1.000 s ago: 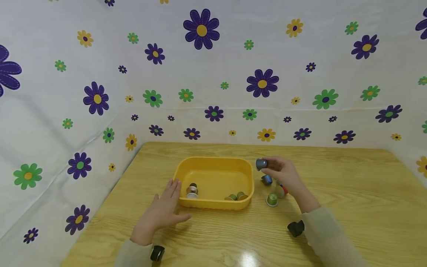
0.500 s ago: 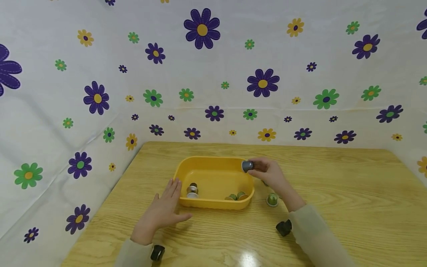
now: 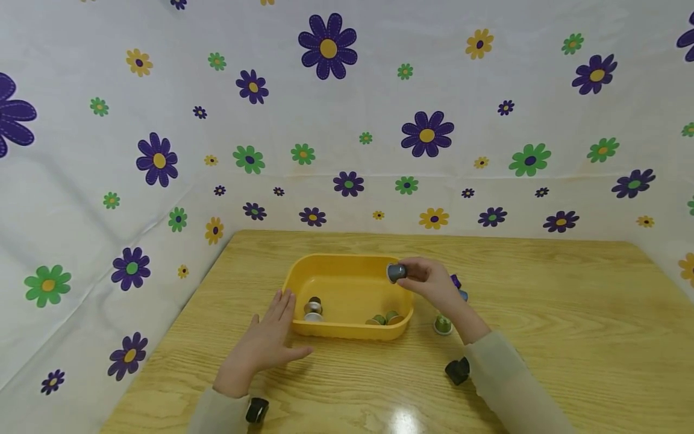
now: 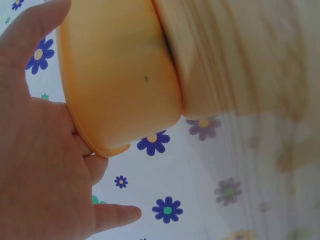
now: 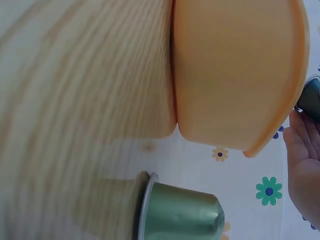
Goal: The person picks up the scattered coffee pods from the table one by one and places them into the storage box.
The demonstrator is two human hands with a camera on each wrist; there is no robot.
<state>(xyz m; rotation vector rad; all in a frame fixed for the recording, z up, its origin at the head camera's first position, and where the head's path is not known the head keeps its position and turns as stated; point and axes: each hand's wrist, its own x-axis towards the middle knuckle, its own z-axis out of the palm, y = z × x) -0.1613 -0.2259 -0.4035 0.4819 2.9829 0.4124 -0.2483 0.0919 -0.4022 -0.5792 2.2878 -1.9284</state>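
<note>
Over the right end of the yellow tray [image 3: 347,331], my right hand [image 3: 434,284] pinches a dark grey-blue coffee capsule [image 3: 396,273] between thumb and fingers. The right wrist view catches that capsule [image 5: 312,97] at its right edge, above the tray's rim. My left hand [image 3: 264,340] rests with extended fingers on the tray's left rim; the left wrist view shows the fingers [image 4: 95,167] touching it. Inside the tray, dark and silver capsules [image 3: 312,308] sit at the left, green and tan capsules [image 3: 386,319] at the front right.
Right of the tray stands a green capsule [image 3: 443,325] on the wooden table [image 3: 569,313]. Purple and blue capsules [image 3: 461,289] lie behind my right wrist, partly hidden. A flowered white cloth [image 3: 374,102] hangs behind the table.
My right hand has carried the grey-blue capsule leftward, from beside the tray to over its right end. The left hand has stayed on the rim.
</note>
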